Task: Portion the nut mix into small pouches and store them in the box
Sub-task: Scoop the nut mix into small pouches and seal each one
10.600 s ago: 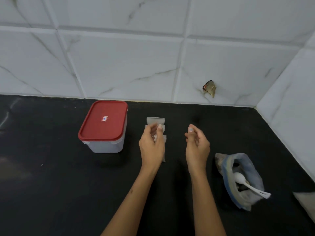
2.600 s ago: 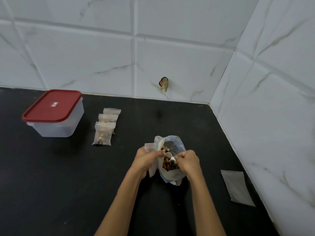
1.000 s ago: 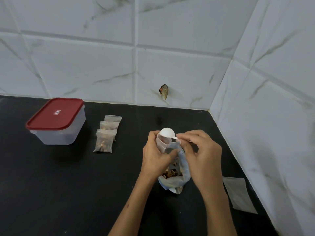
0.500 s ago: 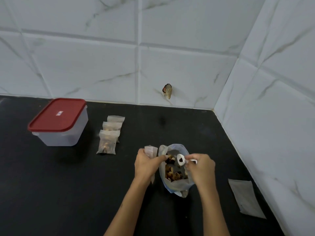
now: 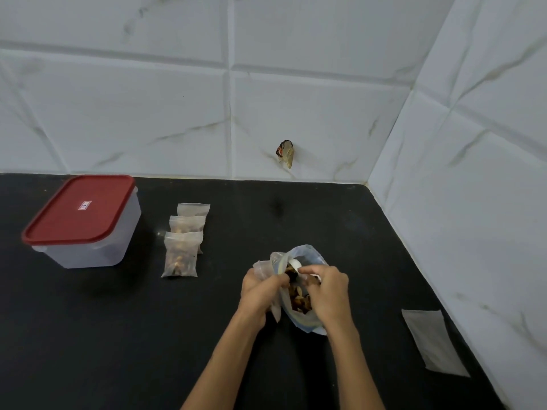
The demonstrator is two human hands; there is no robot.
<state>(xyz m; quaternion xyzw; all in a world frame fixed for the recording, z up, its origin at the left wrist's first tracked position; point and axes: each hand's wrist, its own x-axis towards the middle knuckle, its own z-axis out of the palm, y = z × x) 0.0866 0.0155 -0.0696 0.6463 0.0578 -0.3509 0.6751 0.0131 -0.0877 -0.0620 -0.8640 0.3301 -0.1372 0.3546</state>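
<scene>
Low in the centre of the frame, the right hand [image 5: 327, 294] pinches a white spoon [image 5: 294, 265] inside the open bag of nuts [image 5: 302, 316], whose mouth points toward the wall. The left hand [image 5: 260, 290] grips a small pouch [image 5: 262, 266] against the bag's left edge. Left of centre, three filled pouches [image 5: 181, 255] lie overlapped in a row running toward the wall. The red-lidded box [image 5: 81, 220] sits shut at the left.

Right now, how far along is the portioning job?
Done: three filled pouches lie beside the box. In hand: left hand holds a small pouch, right hand works the spoon in the nut bag. Left: boxing; red lid on.
</scene>
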